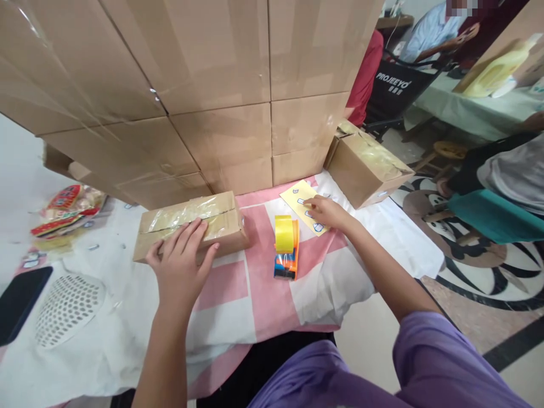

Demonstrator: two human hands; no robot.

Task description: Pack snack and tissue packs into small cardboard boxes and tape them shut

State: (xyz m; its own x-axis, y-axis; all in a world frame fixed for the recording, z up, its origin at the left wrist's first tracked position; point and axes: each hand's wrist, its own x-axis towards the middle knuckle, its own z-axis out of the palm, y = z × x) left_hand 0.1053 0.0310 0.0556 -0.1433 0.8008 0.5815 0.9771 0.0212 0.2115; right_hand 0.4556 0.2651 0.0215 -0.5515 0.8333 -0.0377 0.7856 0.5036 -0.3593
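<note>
My left hand (181,252) rests with spread fingers on top of a small cardboard box (232,226), whose lid is sealed with clear, shiny tape. My right hand (327,212) is over a yellow sticker sheet (289,194), its fingertips touching the sheet beside the small white stickers (318,227). Thumb and index finger look apart, and I see nothing held between them. Between both hands stands an orange and blue tape dispenser (287,263) carrying a yellow roll of tape (284,234).
Stacked cardboard boxes (221,136) wall off the back of the cloth-covered table (272,306). Another taped box (361,164) sits at right. At left lie a red-and-clear package (68,207), a white perforated piece (70,309) and a phone (23,303). People sit beyond, at right.
</note>
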